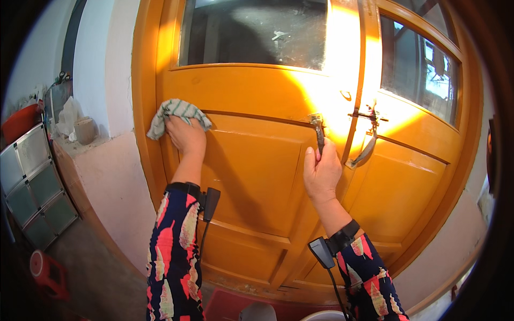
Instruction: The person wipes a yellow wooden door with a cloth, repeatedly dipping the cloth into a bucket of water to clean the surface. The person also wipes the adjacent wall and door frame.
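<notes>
My left hand (186,134) presses a white and green striped cloth (179,109) against the orange wooden door (243,176), near its left edge. The fingers are mostly hidden behind the cloth. Toward the door's right edge, my right hand (324,168) is closed around a dark metal door handle (317,128). A second curved handle (365,151) sits on the neighbouring door leaf, beside a metal latch (370,115). Bright sunlight falls across the upper right of the door.
Left of the doorway, a ledge holds a beige cup (84,130) and a white plastic bag (67,117). A cabinet with greenish panels (40,182) and a red stool (49,273) stand at far left. Red matting (222,306) and a white basin rim (324,315) show below.
</notes>
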{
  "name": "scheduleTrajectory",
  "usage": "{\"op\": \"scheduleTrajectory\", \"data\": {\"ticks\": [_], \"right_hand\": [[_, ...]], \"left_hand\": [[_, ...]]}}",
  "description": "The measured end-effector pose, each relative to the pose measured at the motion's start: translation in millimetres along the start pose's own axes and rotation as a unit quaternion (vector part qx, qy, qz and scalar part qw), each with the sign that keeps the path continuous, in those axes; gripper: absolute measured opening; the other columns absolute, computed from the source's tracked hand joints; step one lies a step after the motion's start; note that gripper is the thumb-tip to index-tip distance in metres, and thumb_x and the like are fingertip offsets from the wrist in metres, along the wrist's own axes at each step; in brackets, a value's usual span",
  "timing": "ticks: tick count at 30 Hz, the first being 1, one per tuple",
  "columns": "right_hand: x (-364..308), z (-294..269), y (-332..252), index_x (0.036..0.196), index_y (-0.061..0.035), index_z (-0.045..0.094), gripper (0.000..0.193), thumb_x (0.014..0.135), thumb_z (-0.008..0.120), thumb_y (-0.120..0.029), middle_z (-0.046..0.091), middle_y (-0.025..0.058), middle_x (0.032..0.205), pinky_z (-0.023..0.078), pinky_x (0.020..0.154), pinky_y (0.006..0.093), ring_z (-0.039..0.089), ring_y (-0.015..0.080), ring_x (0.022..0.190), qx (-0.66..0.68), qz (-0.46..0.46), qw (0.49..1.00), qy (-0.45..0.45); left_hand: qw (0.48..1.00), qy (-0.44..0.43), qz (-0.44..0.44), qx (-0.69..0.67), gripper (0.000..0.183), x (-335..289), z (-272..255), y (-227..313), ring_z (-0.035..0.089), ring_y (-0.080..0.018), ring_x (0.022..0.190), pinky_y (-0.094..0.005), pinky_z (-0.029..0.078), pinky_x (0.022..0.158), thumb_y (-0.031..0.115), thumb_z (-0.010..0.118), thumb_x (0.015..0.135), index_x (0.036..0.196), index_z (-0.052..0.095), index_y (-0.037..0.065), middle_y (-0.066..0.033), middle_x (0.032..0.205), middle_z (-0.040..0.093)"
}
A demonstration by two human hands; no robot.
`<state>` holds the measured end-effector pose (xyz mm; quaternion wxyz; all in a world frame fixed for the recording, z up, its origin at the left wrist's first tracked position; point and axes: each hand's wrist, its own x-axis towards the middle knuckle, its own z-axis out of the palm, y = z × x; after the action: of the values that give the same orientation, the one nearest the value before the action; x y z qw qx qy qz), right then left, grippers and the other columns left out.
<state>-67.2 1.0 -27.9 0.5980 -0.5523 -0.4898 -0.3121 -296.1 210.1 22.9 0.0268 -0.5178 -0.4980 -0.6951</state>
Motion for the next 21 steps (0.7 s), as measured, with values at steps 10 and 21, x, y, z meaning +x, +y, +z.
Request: {"op": "scheduleTrajectory", "data": {"ticks": [10,21], "right_hand": [[5.3,-24.9,3.2,0.115,-0.0007,0.05,0.029,0.095,0.05,-0.022,0.06,0.0207,0.085,0.045,0.076,0.0484,0.058,0.0411,0.085,0.098,0.019,0.991,-0.094],[8.2,-26.4,5.7,0.114,-0.0032,0.054,0.029,0.098,0.045,-0.026,0.064,0.0223,0.097,0.047,0.081,0.0467,0.061,0.0408,0.092,0.15,0.042,0.983,-0.097]], "left_hand": [[0.99,-0.062,0.088,0.089,0.039,-92.1,-1.8,74.1,0.045,-0.0381,0.122,-0.0495,0.035,0.103,0.021,0.066,0.084,0.112,0.056,-0.004,-0.0238,0.133,0.048],[0.917,-0.09,0.379,-0.084,0.025,-196.3,-6.7,135.1,0.049,-0.0349,0.117,-0.0532,0.033,0.103,0.017,0.062,0.082,0.107,0.064,0.011,-0.0116,0.122,0.057]]}}
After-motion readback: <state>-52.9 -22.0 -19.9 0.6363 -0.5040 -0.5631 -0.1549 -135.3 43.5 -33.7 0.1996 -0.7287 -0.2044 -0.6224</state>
